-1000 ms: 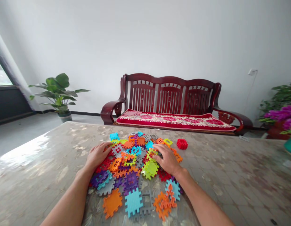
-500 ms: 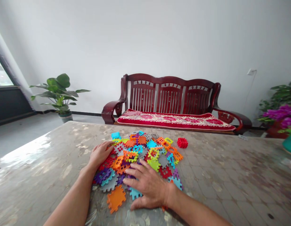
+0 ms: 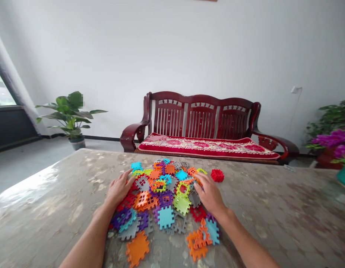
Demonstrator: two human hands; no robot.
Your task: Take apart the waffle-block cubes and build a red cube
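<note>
A loose pile of flat plastic interlocking tiles in several colours lies on the table, with a light blue tile [image 3: 165, 217] and a lime green tile [image 3: 182, 204] on top near the middle. My left hand [image 3: 120, 190] rests at the pile's left edge, fingers stretched out beside red tiles [image 3: 126, 201]. At the far right side of the pile, my right hand [image 3: 211, 191] is open, its fingertips over orange tiles [image 3: 192, 171]; whether they touch is hard to tell. Nearer to me lie a solid orange tile [image 3: 137, 249] and an orange frame tile [image 3: 195, 248].
A small red block of joined tiles [image 3: 217, 175] sits apart, right of the pile. Behind the patterned table [image 3: 273, 208] stands a dark red wooden bench [image 3: 200, 115] with a red cushion [image 3: 208, 147]. Potted plants flank it: a leafy one [image 3: 74, 115] and purple flowers [image 3: 336, 141].
My right hand has moved from the pile's near middle to its far right side, uncovering the light blue tile and the orange frame tile. My left hand stays at the left edge.
</note>
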